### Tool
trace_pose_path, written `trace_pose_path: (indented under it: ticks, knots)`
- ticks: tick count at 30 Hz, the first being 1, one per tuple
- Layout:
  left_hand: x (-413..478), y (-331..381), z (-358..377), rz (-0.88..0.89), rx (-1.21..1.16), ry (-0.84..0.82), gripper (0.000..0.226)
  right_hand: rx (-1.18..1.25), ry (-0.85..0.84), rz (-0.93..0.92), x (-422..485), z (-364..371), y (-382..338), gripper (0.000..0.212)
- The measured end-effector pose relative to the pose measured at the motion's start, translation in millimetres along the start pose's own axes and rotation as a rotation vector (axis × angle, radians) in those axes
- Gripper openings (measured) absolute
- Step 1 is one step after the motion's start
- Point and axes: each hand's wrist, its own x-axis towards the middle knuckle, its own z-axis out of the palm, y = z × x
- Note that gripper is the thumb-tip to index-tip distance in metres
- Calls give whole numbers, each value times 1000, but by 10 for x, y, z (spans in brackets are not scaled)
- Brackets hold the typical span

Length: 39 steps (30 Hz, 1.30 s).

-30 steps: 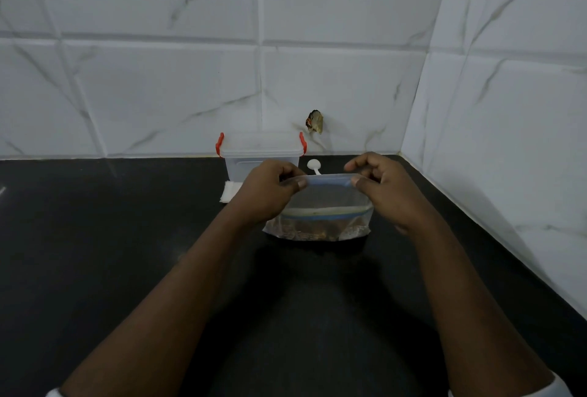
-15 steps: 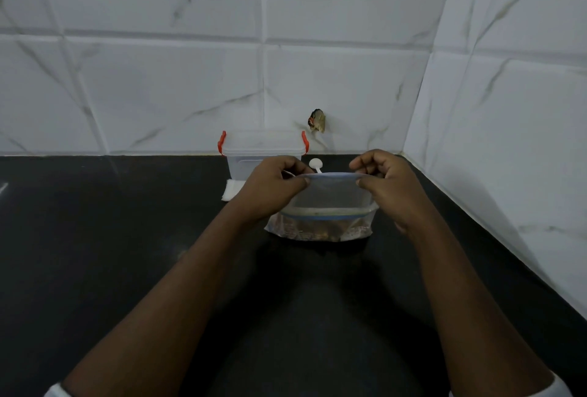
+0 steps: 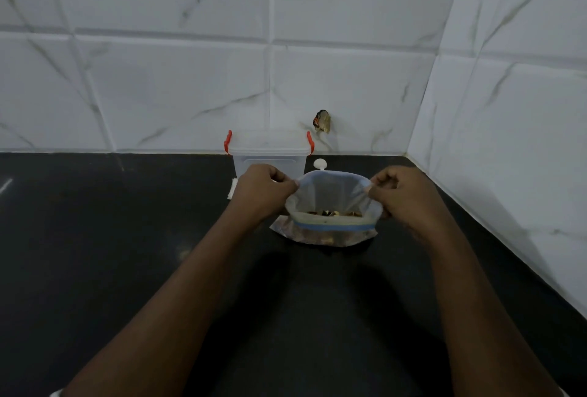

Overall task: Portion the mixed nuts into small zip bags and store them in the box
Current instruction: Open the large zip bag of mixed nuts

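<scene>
Left hand (image 3: 260,193) and right hand (image 3: 406,196) each pinch the rim of the zip bag (image 3: 330,188), mouth wide over the mixed nuts (image 3: 330,213) — pull evenly, base flat on the counter (image 3: 127,238).

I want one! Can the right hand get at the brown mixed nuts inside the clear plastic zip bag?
Probably, after letting go: the right hand pinches the clear plastic zip bag, but its mouth gapes open and nothing covers the brown mixed nuts.
</scene>
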Motion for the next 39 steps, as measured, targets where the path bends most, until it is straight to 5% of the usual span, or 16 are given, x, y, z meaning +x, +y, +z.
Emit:
trace_pose_path:
  ticks: [4, 10, 14, 19, 24, 28, 35, 39]
  knots:
    - [-20, 10, 118, -123, -263, -30, 5, 277, -147, 101, -31, 53, -95, 25]
    - [54, -62, 274, -340, -601, -13, 23, 702, -176, 351, 32, 227, -88, 37]
    - [70, -45, 291, -560, -908, -87, 24, 1127, -152, 566, 82, 245, -74, 31]
    - [19, 44, 161, -714, -1301, 37, 21, 1456, -25, 709, 154, 293, -53, 16]
    - [12, 66, 55, -743, -1448, 25, 13, 1477, 1, 763, 155, 275, -28, 23]
    - [37, -9, -65, -745, -1486, -44, 43, 1490, 21, 752, 136, 225, 4, 28]
    - [-5, 0, -50, -544, -1077, -255, 27, 1321, -135, 618, 111, 158, -23, 11]
    - [-30, 9, 23, -427, -764, -245, 29, 833, -164, 416, 168, 226, 78, 28]
